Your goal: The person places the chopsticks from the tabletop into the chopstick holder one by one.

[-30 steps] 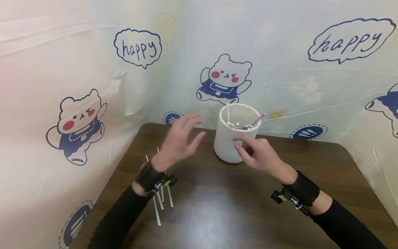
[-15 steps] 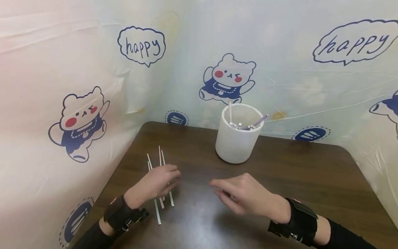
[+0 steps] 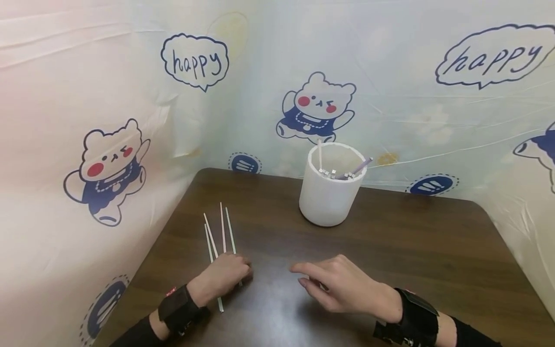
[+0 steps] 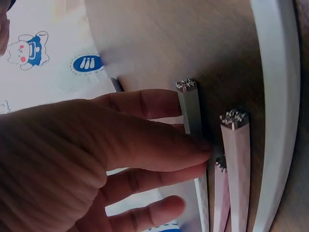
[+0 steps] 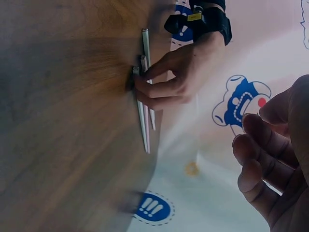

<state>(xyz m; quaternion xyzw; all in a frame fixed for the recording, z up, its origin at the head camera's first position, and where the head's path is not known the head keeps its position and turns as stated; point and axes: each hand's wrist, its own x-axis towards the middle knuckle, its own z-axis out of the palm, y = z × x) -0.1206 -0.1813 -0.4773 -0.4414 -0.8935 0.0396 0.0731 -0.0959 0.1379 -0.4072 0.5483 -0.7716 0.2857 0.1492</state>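
Several pale chopsticks with square silvery ends lie side by side at the table's left. My left hand is over their near ends. In the left wrist view its thumb and fingers pinch the outermost pale green chopstick close to its end. Beside that one lie a pink chopstick, another pink one partly behind it, and a whitish green chopstick. My right hand hovers over the table to the right, fingers loosely bent and holding nothing.
A white cylindrical holder stands at the back middle. It contains several sticks with silvery ends, and a purple one leans over the rim. Printed cloth hangs behind the brown table.
Both hands have come back from near the holder toward the table's front. The left hand has lowered onto the chopsticks and pinches one; the right hand stays bent and holds nothing.
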